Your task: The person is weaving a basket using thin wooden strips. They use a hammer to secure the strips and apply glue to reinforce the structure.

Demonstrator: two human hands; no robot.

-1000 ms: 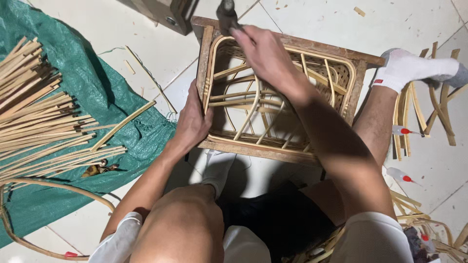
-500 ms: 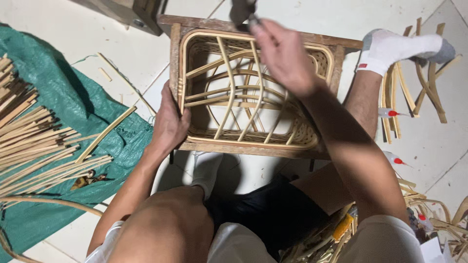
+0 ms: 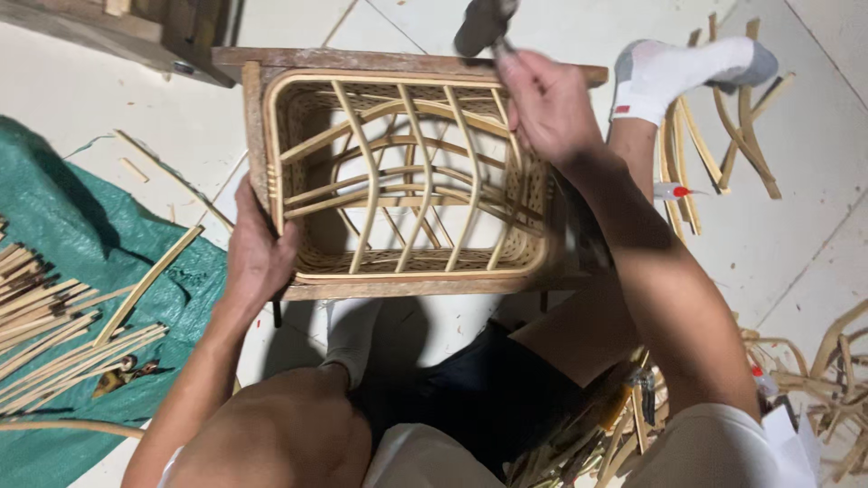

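Your left hand (image 3: 258, 253) is gripping the left edge of the rectangular wood-framed rattan basket frame (image 3: 398, 176) on the white tiled floor (image 3: 117, 108). Your right hand (image 3: 547, 108) is clenching a dark-headed hammer (image 3: 484, 23) above its far right corner, long axis running left-right.

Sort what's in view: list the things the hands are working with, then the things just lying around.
In hand:
rattan frame, gripped by the left hand
hammer, held by the right hand

Lying about:
green tarp
cane strips
curved cane pieces
wooden block
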